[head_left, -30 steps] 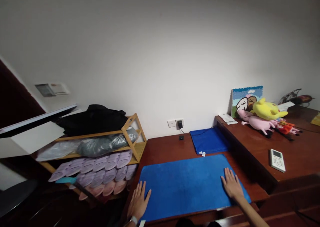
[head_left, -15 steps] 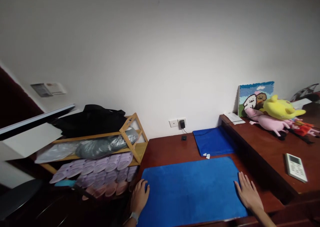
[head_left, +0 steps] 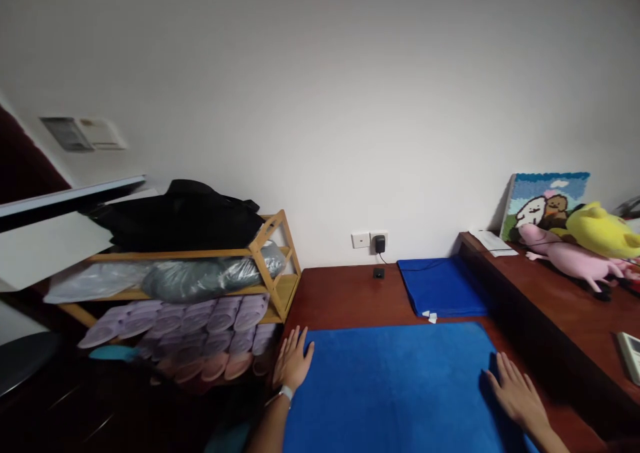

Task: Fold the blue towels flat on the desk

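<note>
A light blue cloth (head_left: 395,386) lies spread flat on the reddish-brown table (head_left: 345,293). At its left edge is my left hand (head_left: 294,360), open with fingers apart and a pale band on the wrist. My right hand (head_left: 515,390) is open at the cloth's right edge, palm down, fingers stretched forward. Neither hand holds anything. Behind the spread cloth, a darker blue folded cloth (head_left: 443,288) with small white tags rests against the wall side.
A wooden rack (head_left: 283,293) at left holds a black bag (head_left: 185,220), plastic-wrapped items and slippers (head_left: 220,314). On the raised right surface are plush toys (head_left: 570,253), a dog picture (head_left: 545,203) and papers. A black plug (head_left: 380,243) sits in the wall socket.
The view has turned, shifting the right-hand toys further right in the picture. My left hand has moved up along the cloth's left edge towards its far corner. Both hands remain open.
</note>
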The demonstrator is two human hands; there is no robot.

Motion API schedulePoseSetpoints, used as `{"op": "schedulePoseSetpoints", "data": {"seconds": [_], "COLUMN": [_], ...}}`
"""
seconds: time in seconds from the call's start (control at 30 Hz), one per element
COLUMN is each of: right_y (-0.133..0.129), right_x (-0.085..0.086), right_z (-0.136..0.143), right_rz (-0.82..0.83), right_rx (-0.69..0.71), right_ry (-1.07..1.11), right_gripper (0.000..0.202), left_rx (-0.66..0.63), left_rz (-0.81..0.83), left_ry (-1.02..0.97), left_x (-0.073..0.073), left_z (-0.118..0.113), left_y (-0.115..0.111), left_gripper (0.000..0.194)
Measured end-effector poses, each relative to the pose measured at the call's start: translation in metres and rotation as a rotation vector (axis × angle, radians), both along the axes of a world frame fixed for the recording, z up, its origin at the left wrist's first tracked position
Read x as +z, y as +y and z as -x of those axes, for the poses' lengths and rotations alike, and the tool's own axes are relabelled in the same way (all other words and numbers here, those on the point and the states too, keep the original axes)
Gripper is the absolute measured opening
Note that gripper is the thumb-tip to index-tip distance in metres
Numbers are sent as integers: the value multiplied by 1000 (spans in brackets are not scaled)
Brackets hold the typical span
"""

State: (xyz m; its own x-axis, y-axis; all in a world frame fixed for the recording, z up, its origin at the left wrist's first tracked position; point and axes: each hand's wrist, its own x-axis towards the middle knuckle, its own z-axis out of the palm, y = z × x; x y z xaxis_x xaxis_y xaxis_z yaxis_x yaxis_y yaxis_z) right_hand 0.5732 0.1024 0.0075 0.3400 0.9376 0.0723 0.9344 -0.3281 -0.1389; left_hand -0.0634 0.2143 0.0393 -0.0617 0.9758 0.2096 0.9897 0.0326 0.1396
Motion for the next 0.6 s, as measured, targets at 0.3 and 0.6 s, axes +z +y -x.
{"op": "schedulePoseSetpoints", "data": {"seconds": [0.3,0.6], "right_y": [76,78], "right_x": [85,52], "right_z": [293,177], "right_rz": [48,89], "right_rx": [611,468], "right_ry": [197,186], "right_gripper": [72,75], "left_rx": [-2,-9], "left_rz": [-15,-29], "left_ry": [5,20], "left_x": [-1,-13], "left_z": [-1,7], "left_y": [1,9], "left_gripper": [65,68]}}
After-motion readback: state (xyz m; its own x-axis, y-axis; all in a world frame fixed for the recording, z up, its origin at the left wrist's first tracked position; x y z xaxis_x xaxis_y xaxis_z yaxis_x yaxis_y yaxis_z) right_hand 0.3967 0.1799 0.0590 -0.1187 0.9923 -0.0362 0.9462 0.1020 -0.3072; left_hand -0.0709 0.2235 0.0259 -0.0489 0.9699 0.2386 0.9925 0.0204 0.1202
